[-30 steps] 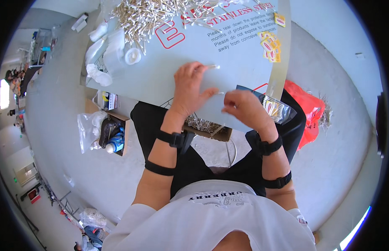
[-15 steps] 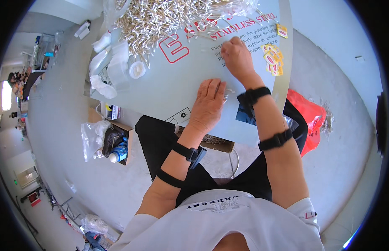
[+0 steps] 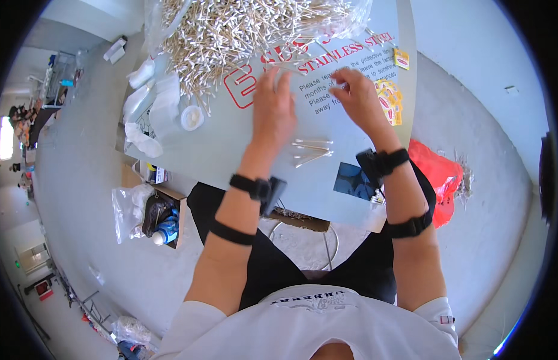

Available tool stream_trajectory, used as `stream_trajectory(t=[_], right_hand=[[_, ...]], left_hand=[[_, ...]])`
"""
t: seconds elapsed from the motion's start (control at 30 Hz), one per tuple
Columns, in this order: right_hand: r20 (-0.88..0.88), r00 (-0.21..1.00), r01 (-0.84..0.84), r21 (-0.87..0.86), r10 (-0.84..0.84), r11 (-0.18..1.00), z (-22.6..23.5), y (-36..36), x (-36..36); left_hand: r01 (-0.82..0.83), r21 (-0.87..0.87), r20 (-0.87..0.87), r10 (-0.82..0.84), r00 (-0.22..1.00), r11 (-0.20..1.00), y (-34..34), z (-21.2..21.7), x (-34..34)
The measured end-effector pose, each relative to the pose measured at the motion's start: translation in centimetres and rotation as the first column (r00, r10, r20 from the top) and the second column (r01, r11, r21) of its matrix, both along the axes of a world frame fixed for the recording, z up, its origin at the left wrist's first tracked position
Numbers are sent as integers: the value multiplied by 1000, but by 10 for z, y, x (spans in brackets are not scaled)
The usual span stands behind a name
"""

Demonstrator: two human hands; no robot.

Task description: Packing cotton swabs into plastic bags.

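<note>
Blurred by motion, my left hand hovers over the metal sheet, fingers stretched toward the cotton swab pile. Nothing shows in it. My right hand is to its right, above the printed lettering; its fingers are bent, with a gap to the thumb and no object visible between them. Several loose cotton swabs lie in a small group on the sheet, nearer to me than both hands. The large pile at the far side rests partly on clear plastic.
Left of the pile are a small round white tub and crumpled white wraps. Yellow-and-white labels line the right edge. A dark picture card lies near the front. A red bag and an open box are beyond the table.
My left hand has lifted off the loose swabs and moved forward and left, uncovering them. My right hand has moved slightly right and nearer to me, its fingers loosened. The view has shifted slightly.
</note>
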State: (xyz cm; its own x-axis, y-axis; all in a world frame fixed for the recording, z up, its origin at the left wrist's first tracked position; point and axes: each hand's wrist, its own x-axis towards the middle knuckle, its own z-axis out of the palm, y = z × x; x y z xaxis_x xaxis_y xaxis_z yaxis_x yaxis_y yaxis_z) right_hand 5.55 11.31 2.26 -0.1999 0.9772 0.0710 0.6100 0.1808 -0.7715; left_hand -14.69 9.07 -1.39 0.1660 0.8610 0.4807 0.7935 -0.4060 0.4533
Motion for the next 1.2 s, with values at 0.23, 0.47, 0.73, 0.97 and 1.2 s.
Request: stream_trajectory(t=[0.23, 0.47, 0.73, 0.97, 1.2], right_hand=[[185, 971, 87, 316, -152, 945, -20, 60, -29], [200, 976, 31, 268, -87, 963, -26, 41, -17], [60, 994, -96, 64, 92, 993, -16, -2, -3], [132, 974, 147, 252, -184, 957, -27, 19, -28], [40, 988, 146, 115, -152, 983, -32, 19, -14]], left_hand=[[-174, -64, -187, 160, 969, 983, 61, 12, -11], [-124, -23, -77, 122, 990, 992, 34, 0, -15], [-196, -87, 38, 200, 979, 977, 13, 4, -14], [-316, -129, -95, 306, 947, 940, 26, 10, 2], [-362, -133, -156, 341, 927, 923, 28, 2, 1]])
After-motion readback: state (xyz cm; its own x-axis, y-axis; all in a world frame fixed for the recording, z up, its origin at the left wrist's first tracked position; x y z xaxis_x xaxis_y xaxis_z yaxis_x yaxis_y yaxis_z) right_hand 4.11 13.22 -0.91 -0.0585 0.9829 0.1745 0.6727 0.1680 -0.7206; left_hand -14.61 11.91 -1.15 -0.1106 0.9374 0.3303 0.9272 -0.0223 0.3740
